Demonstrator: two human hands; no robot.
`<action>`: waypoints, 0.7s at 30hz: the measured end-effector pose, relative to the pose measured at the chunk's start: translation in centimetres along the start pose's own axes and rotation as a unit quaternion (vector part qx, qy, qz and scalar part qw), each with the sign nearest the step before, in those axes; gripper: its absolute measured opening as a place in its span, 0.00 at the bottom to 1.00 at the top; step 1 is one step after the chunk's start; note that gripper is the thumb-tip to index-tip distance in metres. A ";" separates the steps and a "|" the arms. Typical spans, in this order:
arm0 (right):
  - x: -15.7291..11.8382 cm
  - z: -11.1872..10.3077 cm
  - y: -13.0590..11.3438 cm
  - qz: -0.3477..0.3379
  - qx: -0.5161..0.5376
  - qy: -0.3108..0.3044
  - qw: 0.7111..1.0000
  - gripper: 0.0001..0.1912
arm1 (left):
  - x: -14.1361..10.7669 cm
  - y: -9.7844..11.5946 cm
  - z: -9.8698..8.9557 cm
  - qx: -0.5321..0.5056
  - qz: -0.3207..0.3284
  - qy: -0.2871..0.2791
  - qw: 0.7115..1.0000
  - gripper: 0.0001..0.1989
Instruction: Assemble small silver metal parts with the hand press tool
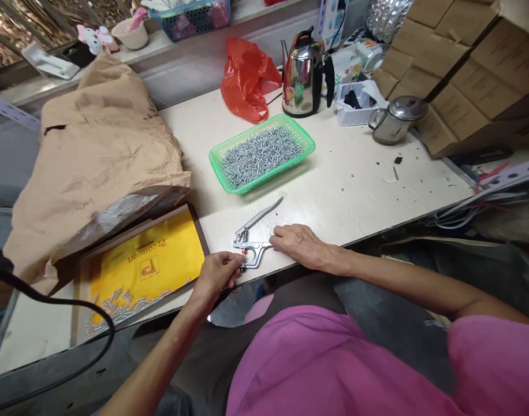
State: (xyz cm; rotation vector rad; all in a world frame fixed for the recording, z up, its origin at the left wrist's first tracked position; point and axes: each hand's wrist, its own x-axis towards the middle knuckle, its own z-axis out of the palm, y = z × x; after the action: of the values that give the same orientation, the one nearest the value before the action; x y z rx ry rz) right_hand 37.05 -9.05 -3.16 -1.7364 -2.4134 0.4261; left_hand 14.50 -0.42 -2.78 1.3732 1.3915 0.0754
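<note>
A silver hand-press plier with a long lever, a coil spring and a small red part lies near the table's front edge, its lever raised. My right hand is closed around the end of its lower handle. At the plier's jaw, my left hand is closed in a pinch; what its fingertips hold is too small and covered to make out. Behind the plier, a green plastic basket holds many small silver metal pieces. More slim silver pieces lie in a shallow box with a yellow lining at the left.
Brown paper covers the left side. A red plastic bag, a steel kettle, a white basket and a lidded metal pot stand at the back. Cardboard boxes are stacked right. A black cable loops at lower left.
</note>
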 end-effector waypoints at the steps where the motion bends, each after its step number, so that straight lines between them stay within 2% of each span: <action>1: 0.0 0.2 0.1 -0.005 -0.003 0.003 1.000 0.11 | 0.0 0.1 0.0 0.004 -0.006 -0.008 1.000 0.20; 6: 0.3 0.3 0.4 -0.010 -0.017 0.002 1.000 0.11 | 0.2 0.8 -0.3 0.006 -0.027 -0.044 0.999 0.19; 13: 0.4 -0.1 0.2 0.000 0.018 0.000 1.000 0.11 | -0.1 1.1 -0.5 -0.005 -0.056 -0.074 0.996 0.20; 17: 0.1 0.0 0.1 -0.016 0.020 0.014 1.000 0.12 | -0.4 0.7 -0.3 0.025 -0.046 -0.077 0.996 0.20; 21: -0.1 -0.4 -0.2 -0.025 0.003 0.000 1.000 0.13 | -0.8 0.6 0.0 0.033 -0.042 -0.089 0.995 0.20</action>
State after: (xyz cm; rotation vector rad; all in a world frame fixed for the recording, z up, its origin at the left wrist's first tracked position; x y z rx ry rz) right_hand 36.96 -9.11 -2.68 -1.6685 -2.4476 0.4248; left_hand 14.60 -0.82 -1.87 1.3407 1.3093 -0.1468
